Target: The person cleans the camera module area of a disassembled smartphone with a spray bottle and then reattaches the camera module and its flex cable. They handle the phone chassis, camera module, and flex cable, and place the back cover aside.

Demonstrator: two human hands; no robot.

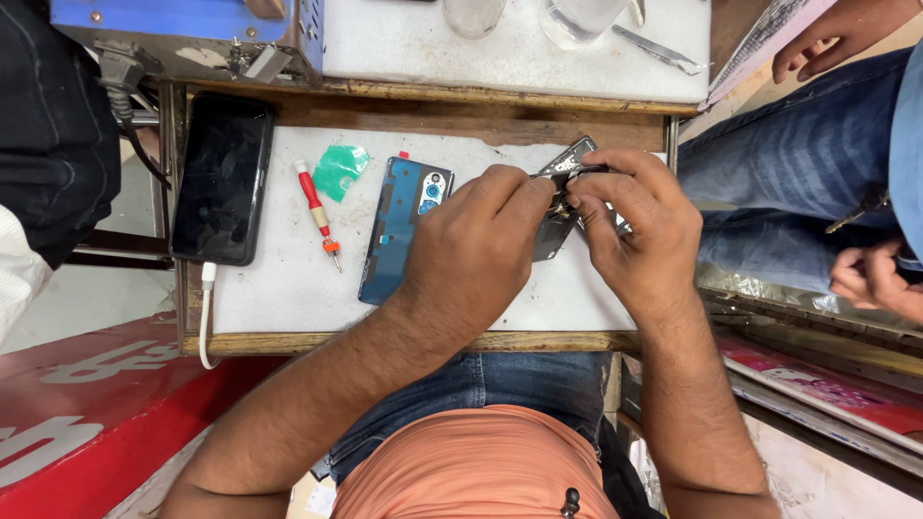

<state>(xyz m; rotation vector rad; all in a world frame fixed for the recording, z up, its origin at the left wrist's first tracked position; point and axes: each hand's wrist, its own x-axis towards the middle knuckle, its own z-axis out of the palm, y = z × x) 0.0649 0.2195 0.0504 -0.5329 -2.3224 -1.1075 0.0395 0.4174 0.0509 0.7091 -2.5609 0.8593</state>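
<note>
Small repair bench, seen from above: a wooden tray (423, 341) lined with a scuffed white mat (288, 279) fills the middle of the frame.

Item 1. Opened phone body (567, 192), dark, lying tilted at centre right of the mat, its upper corner pointing toward the top of the frame. Much of it is hidden under the two hands.

Item 2. Left hand (476, 250), centre frame, knuckles up, fingers curled down onto the phone body, thumb and forefinger pinched together at its upper part. What sits between the fingertips is too small to make out.

Item 3. Right hand (639, 226), just right of the left one, fingers bent over the phone body's upper edge and gripping it; its fingertips meet those of the left hand.

Item 4. Blue back cover (399, 226) with a camera cut-out, flat on the mat, touching the left hand's outer side.

Item 5. Red screwdriver (317, 211), left of the cover, lying apart from it.

Item 6. Green film scrap (338, 170), upper left of the mat, near the screwdriver's handle.

Item 7. Black phone (223, 178), screen dark, at the tray's left edge, with a white cable (207, 317) plugged into its lower end.

Item 8. Blue metal box (183, 29), upper left, on a second white mat (500, 53); tweezers (659, 48) lie on that mat at upper right.

Item 9. Another person's hands (870, 274), right edge, over blue jeans.
</note>
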